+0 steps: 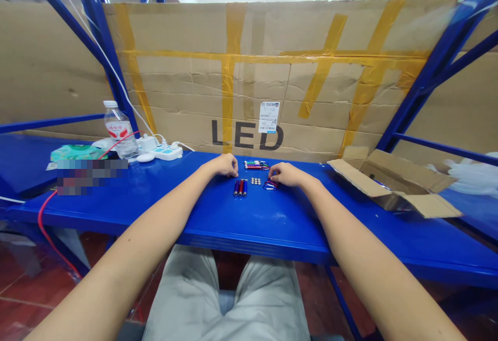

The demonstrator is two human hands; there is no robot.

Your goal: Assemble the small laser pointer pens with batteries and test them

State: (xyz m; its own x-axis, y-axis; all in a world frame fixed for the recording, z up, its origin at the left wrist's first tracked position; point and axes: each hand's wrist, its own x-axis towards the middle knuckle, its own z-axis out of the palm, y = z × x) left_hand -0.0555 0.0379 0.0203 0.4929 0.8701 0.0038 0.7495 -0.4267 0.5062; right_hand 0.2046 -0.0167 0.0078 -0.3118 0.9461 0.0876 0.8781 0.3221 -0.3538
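Over at the back left corner of the bench (163, 211), a water bottle (119, 131) is standing beside a white power strip (166, 152). Near the middle of the back edge, the left hand (224, 165) is resting on the bench with its fingers curled in together; whether it is holding anything I cannot tell. Just right of it, slightly nearer the front edge, small torches (240, 187) are lying side by side, apart from both hands. Button cells (256, 181) are sitting just beside them, and coloured pens (257, 165) are lying behind. The right hand (286, 174) is bending its fingers down, fingertips touching the clips (270, 185) at its left; a pinch cannot be told. An open cardboard box (392, 180) is sitting toward the right end.
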